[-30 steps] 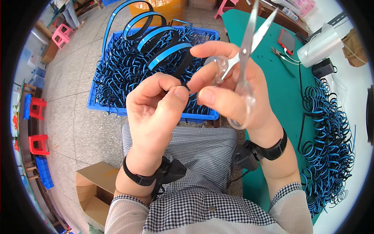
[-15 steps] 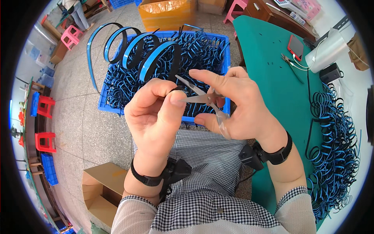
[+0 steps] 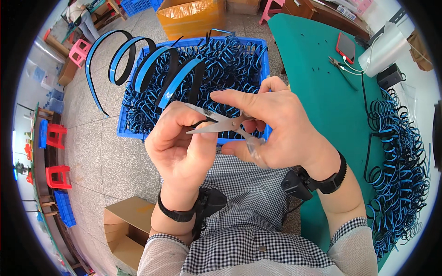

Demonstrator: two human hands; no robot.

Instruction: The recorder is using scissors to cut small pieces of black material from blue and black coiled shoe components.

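Note:
My left hand (image 3: 177, 142) pinches the near end of a coiled blue-and-black strip (image 3: 152, 69), whose loops rise away to the far left above the basket. Thumb and fingers are closed on it. In my right hand (image 3: 281, 124) is a pair of small scissors (image 3: 234, 123), its blades parted and pointing left. The blades lie across the left fingertips, around the dark end of the strip. My right index finger stretches out above the blades, with the thumb below at the handles.
Beneath my hands stands a blue basket (image 3: 123, 123) heaped with similar coils. On the right, a green-topped table (image 3: 308, 110) bears more coils (image 3: 396, 184), pliers (image 3: 343, 73) and a phone (image 3: 346, 47). An open cardboard box (image 3: 131, 214) sits at lower left; a person (image 3: 80, 18) stands far left.
The scissors have moved left and slightly down, so the blades now overlap the left fingertips at the strip's end. The coil has shifted left.

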